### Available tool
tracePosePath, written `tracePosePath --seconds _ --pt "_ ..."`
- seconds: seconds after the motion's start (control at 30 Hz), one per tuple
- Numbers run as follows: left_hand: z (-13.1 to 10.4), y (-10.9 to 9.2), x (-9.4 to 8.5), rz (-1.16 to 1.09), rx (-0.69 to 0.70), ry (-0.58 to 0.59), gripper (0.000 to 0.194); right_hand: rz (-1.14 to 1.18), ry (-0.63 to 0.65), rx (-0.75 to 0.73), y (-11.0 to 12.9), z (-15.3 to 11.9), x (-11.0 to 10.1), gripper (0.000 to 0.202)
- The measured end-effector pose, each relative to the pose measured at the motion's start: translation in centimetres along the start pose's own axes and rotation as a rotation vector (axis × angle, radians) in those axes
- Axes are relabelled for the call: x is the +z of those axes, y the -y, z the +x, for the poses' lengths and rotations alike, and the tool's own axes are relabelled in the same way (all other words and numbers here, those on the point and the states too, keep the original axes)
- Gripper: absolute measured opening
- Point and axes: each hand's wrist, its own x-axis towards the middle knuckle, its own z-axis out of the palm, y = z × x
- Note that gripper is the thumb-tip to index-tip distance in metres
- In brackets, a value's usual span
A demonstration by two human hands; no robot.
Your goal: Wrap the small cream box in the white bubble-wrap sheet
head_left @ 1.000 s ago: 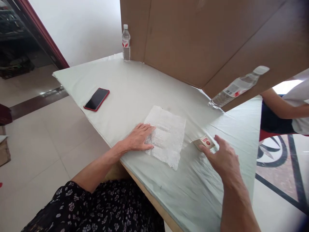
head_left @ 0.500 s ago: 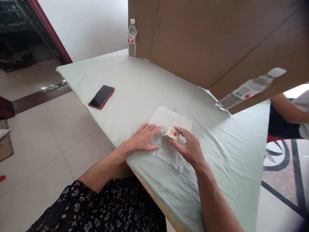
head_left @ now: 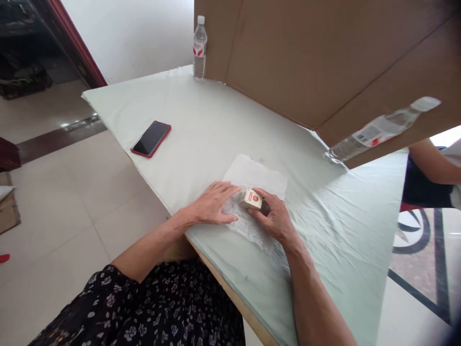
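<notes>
A small cream box [head_left: 252, 198] with red print is over a sheet of bubble wrap [head_left: 248, 228] on the cloth-covered table. My right hand [head_left: 274, 216] grips the box from its right side between thumb and fingers. Flat on the left edge of the wrap lies my left hand [head_left: 216, 204], fingers spread and thumb apart, holding nothing. Its fingertips are close to the box's left side. A white sheet [head_left: 254, 170] shows beyond the box, at the wrap's far side.
A black phone with a red edge [head_left: 151, 139] lies near the left table edge. Brown cardboard [head_left: 273, 57] stands across the back, with a water bottle [head_left: 199, 50] at its left end and another bottle [head_left: 378, 132] at right. A person's arm [head_left: 434, 161] shows far right.
My right hand has brought the box slightly left and down toward the wrap, turning it a little. My left hand has hardly moved. The view has shifted slightly.
</notes>
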Motion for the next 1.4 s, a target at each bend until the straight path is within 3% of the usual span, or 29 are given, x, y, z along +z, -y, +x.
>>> tracePosePath --seconds 0.07,0.23,0.37,0.5,0.67,0.77,0.87,1.03,1.13,1.2,1.27,1.4 --pt "-1.3 -0.3 -0.3 0.022 0.020 -0.032 0.075 -0.012 -0.003 -0.010 0.0 -0.2 0.2 0.054" --pt "-3.9 -1.5 -0.8 0.193 0.099 0.061 0.058 -0.017 -0.024 -0.025 0.1 -0.5 0.6 0.056" --pt "-3.2 -2.0 -0.6 0.282 0.143 0.036 0.039 -0.022 -0.036 -0.008 0.2 -0.7 0.9 0.059" --pt "-1.4 -2.3 0.1 0.271 0.138 -0.083 0.013 0.000 -0.031 0.031 0.3 -0.7 1.0 0.064" --pt "0.5 -2.4 0.5 0.059 0.000 -0.270 0.011 0.336 0.018 0.110 0.1 -1.0 -1.4 0.065" --pt "1.7 -2.2 0.5 -0.026 -0.101 -0.307 0.005 0.509 0.052 0.132 0.0 -1.4 -4.0 0.059" --pt "2.7 -1.9 0.4 -0.070 -0.151 -0.300 0.005 0.480 0.045 0.157 0.2 -1.4 -5.1 0.061" --pt "3.1 -1.9 -0.7 -0.125 -0.132 -0.241 0.007 0.468 -0.158 0.236 0.7 -0.8 -3.0 0.026" --pt "3.2 -2.2 -1.5 -0.109 -0.083 -0.170 0.022 0.530 -0.198 0.258 1.0 -0.6 -2.0 0.023" --pt "3.6 -2.5 -1.7 -0.125 -0.075 -0.150 0.020 0.567 -0.198 0.258 1.2 -0.6 -1.9 0.023" --pt "4.3 -2.6 -1.3 -0.226 -0.120 -0.146 0.014 0.599 -0.191 0.257 1.3 -0.6 -1.9 0.023" --pt "5.2 -2.2 -0.2 -0.501 -0.221 -0.168 0.022 0.636 -0.220 0.287 1.4 -0.4 -1.7 0.021"
